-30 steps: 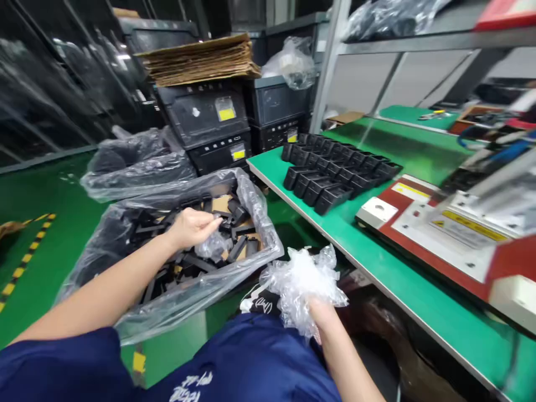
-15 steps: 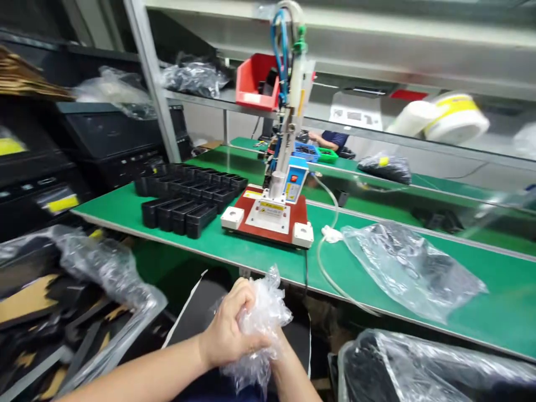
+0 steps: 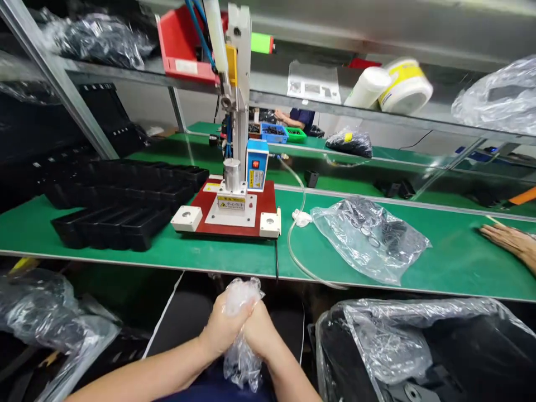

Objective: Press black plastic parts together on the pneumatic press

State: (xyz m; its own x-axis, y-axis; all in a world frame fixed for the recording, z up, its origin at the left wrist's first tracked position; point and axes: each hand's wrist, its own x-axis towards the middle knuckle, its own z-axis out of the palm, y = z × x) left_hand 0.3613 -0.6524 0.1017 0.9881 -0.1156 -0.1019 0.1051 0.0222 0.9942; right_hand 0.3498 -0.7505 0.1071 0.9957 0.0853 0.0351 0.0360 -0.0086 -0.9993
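My left hand (image 3: 224, 326) and my right hand (image 3: 257, 329) are pressed together low in the middle of the head view, over my lap. Both are closed around a crumpled clear plastic bag (image 3: 243, 363). Part of the bag bulges out above the fingers and the rest hangs below the wrists. Beyond my hands, on the green bench (image 3: 234, 262), stands a small press (image 3: 232, 184) with a red base and two white button blocks. To its right lies a flat clear bag (image 3: 372, 237) with black rings inside.
Black trays (image 3: 113, 226) stand left of the press. A lined bin (image 3: 335, 318) with black parts is at lower right, plastic-wrapped stuff (image 3: 46, 312) at lower left. Another person's hand (image 3: 508, 240) rests on the bench at right. A red bin (image 3: 184, 44) sits on the shelf.
The view has swung right, bringing another person's hand into sight. My hands have come closer together, and the bag between them is squeezed into a smaller bundle.
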